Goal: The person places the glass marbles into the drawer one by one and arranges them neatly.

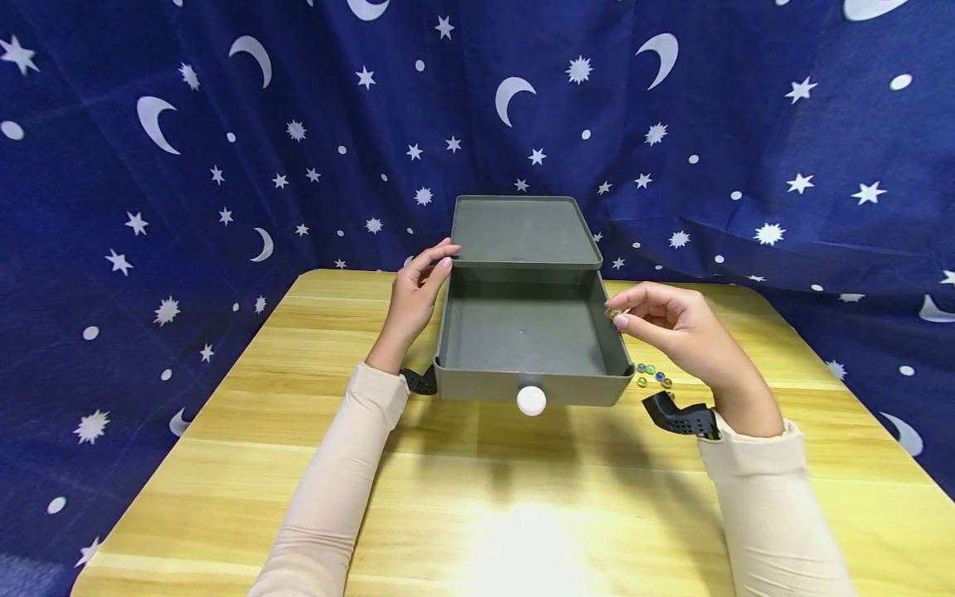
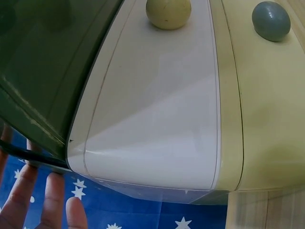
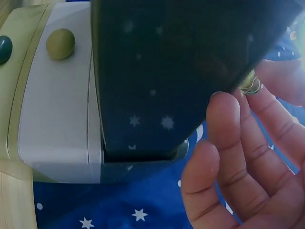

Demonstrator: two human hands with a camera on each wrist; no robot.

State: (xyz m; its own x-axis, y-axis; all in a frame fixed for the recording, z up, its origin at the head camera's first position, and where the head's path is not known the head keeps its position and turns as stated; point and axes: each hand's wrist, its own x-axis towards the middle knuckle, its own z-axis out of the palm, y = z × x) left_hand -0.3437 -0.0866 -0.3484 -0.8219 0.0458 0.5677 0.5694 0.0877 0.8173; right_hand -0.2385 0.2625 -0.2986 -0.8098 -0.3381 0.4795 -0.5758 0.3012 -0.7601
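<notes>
A grey drawer (image 1: 477, 389) with a white knob (image 1: 531, 400) is pulled out of a small cabinet with a grey top (image 1: 522, 230). Nothing shows on the drawer's bare floor. At the cabinet's front left corner, my left hand (image 1: 414, 294) rests with its fingertips against the edge; its fingers (image 2: 53, 200) look extended in the left wrist view. My right hand (image 1: 679, 332) pinches a clear glass marble (image 3: 251, 83) with a yellowish swirl between thumb and fingertips, close beside the drawer's right rim. Several loose glass marbles (image 1: 651, 370) lie on the table right of the drawer.
Below the open drawer are a white drawer front (image 2: 157, 105) with a yellow knob (image 2: 168, 13) and a pale yellow one (image 2: 267, 109) with a grey-blue knob (image 2: 271, 21). The wooden table (image 1: 298, 464) extends around the cabinet. A blue star-and-moon curtain (image 1: 373, 108) hangs behind.
</notes>
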